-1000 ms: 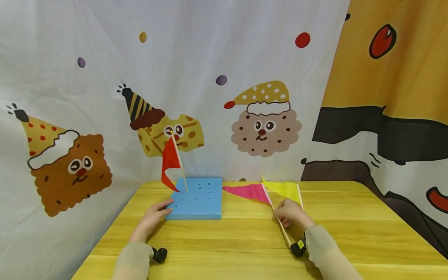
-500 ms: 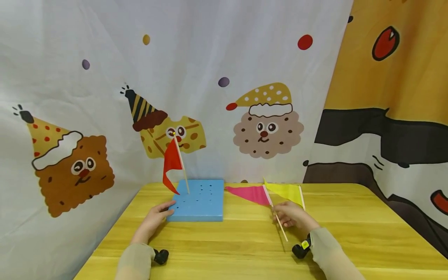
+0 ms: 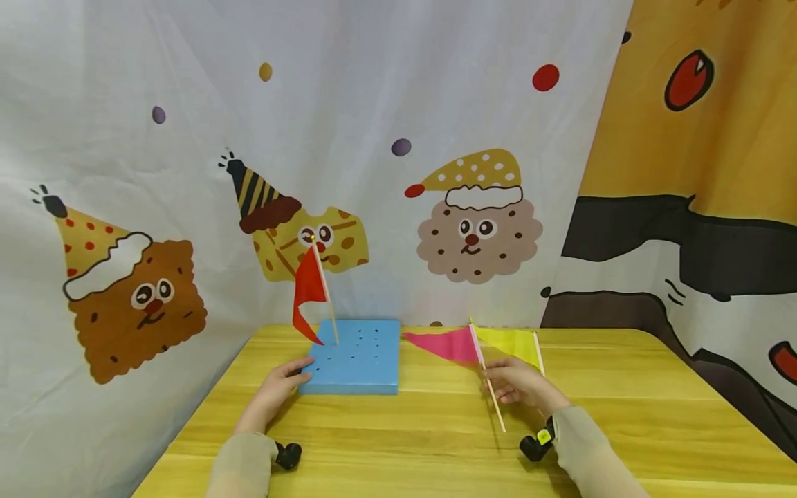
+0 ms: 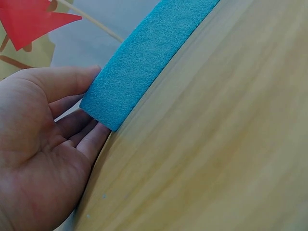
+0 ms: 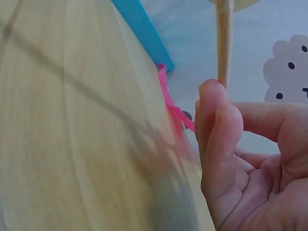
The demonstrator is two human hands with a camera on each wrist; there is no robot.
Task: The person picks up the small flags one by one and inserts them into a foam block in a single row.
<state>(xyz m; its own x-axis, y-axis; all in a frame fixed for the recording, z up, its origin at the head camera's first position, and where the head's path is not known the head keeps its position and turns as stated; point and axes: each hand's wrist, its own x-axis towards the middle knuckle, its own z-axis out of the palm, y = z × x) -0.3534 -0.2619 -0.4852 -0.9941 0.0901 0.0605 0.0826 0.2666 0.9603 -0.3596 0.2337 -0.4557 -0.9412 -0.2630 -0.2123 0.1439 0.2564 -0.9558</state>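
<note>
My left hand (image 3: 277, 391) holds the left edge of a blue foam board (image 3: 367, 377) with small holes in its top. In the left wrist view the thumb (image 4: 72, 79) lies along the board's upper edge and the other fingers are at its end, partly hidden. A red flag (image 3: 309, 280) on a thin wooden stick stands in the board, tilted slightly left. My right hand (image 3: 523, 384) pinches the wooden stick (image 5: 224, 48) of a pink pennant (image 3: 445, 344), whose tip points left toward the board. Behind that hand lies a yellow flag (image 3: 510, 340), its stick partly hidden.
The board and flags are on a wood-grain table (image 3: 411, 449). A cloth backdrop (image 3: 386, 83) with cartoon biscuits and cheese hangs behind the table's far edge. Black wrist cameras (image 3: 535, 446) are strapped below both hands.
The lower end of the pink pennant's stick has swung left and up off the table in my right hand. My left hand stays on the board. The head view has shifted slightly.
</note>
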